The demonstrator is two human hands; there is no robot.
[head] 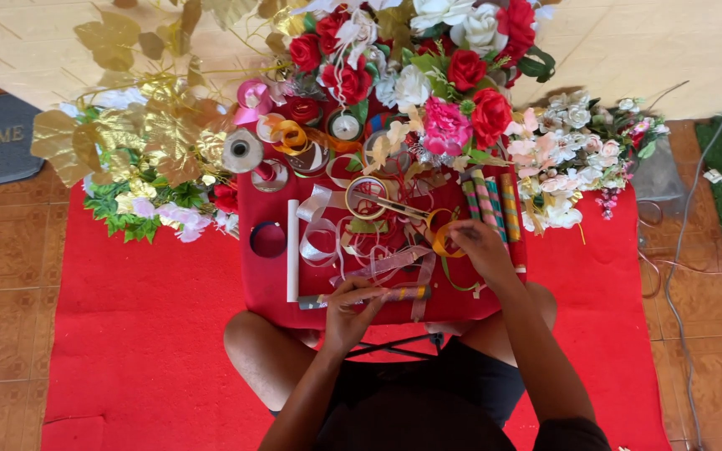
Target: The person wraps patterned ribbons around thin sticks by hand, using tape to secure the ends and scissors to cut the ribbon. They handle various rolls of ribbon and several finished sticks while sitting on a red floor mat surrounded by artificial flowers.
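I sit cross-legged at a small red-covered table [265,284]. My left hand [351,307] grips a thin patterned stick [378,296] that lies along the table's near edge, with a pale sheer ribbon [394,264] draped over it. My right hand [480,248] rests further right on the table, its fingers at an orange ribbon loop [440,234] just below three striped rolled sticks [488,199]. Gold-handled scissors [394,205] lie in the middle, above both hands. Whether the right hand holds anything is hard to tell.
Ribbon spools [244,152] and a white tube [292,250] lie on the table's left part. Red, pink and white artificial flowers [453,75] crowd the far side, gold leaves [152,117] at left. A red mat [144,334] covers the tiled floor; cables [687,234] run at right.
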